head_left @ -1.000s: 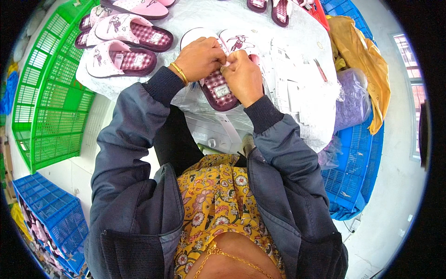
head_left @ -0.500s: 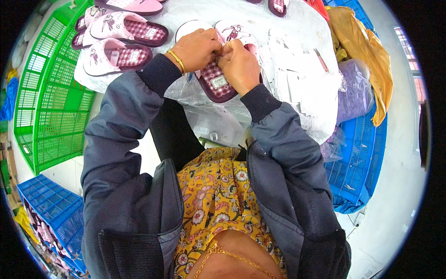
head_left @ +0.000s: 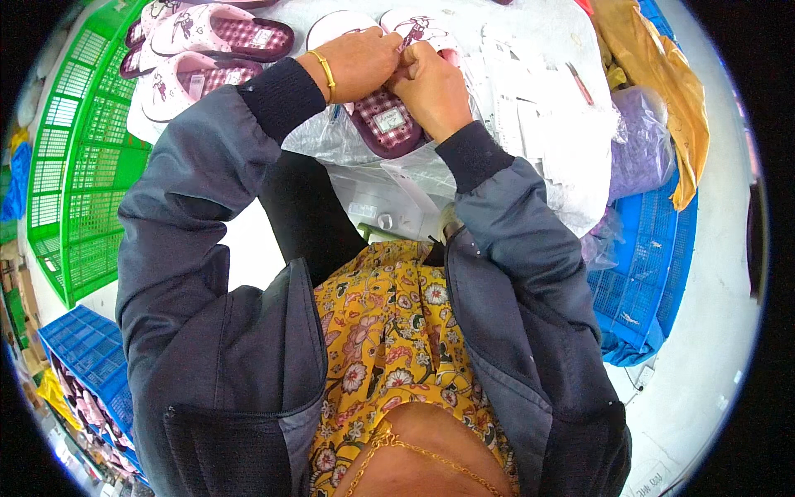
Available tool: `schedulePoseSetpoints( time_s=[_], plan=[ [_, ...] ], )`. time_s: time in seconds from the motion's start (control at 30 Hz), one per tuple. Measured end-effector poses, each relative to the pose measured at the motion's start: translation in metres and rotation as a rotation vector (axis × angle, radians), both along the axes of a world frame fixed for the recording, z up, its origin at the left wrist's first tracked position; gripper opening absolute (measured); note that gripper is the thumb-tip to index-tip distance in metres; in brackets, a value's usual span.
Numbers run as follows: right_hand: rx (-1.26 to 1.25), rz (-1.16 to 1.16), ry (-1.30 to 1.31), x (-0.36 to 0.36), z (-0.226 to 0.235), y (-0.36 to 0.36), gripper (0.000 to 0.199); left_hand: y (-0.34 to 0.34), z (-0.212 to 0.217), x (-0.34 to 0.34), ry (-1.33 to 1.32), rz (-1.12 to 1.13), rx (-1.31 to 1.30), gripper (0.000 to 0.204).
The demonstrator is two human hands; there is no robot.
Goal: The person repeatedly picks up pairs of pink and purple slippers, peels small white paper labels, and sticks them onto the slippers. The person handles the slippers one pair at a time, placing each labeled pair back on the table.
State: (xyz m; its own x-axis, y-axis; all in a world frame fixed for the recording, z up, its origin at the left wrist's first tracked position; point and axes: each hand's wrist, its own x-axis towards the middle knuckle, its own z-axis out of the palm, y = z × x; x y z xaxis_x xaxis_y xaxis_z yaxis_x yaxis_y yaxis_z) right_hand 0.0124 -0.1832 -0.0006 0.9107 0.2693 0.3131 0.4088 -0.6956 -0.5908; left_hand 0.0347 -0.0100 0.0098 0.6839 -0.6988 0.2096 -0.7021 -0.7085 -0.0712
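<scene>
A pink slipper (head_left: 406,142) with a dark red checked insole lies on the table in front of me, its heel end toward me. A pale label patch shows on the insole. My left hand (head_left: 360,66) and my right hand (head_left: 432,87) meet over the slipper's opening, fingertips bent together in a pinch. Whatever they grip is hidden behind the fingers. The printed upper (head_left: 418,26) shows just beyond my right hand. Partly behind my left hand, the pale upper of another slipper (head_left: 335,25) shows.
Several matching slippers (head_left: 199,79) stand at the table's left. Paper tags (head_left: 517,116) and a slim reddish tool (head_left: 580,83) lie on the right. Green crates (head_left: 91,166) flank the left; blue crates (head_left: 642,273), purple plastic wrap (head_left: 642,145) and yellow cloth (head_left: 675,91) flank the right.
My left hand has turned flatter, and its forearm has swung outward, now covering part of the nearest left slipper. Both hands stay together over the slipper. The whole view has shifted slightly.
</scene>
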Motion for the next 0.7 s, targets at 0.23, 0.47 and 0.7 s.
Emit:
schedulePoseSetpoints(
  time_s=[0.23,0.47,0.7],
  plan=[
    [0.232,0.184,0.317,-0.019,0.025,-0.024,0.038,-0.013,0.016,-0.007,0.095,0.067,-0.051,0.023],
    [0.139,0.268,0.341,-0.028,0.023,-0.025,0.039,0.009,-0.003,0.007,-0.180,-0.137,0.016,0.020],
    [-0.204,0.444,-0.050,-0.092,0.046,-0.039,0.051,0.005,0.004,0.002,-0.059,-0.055,0.039,0.017]
  ],
)
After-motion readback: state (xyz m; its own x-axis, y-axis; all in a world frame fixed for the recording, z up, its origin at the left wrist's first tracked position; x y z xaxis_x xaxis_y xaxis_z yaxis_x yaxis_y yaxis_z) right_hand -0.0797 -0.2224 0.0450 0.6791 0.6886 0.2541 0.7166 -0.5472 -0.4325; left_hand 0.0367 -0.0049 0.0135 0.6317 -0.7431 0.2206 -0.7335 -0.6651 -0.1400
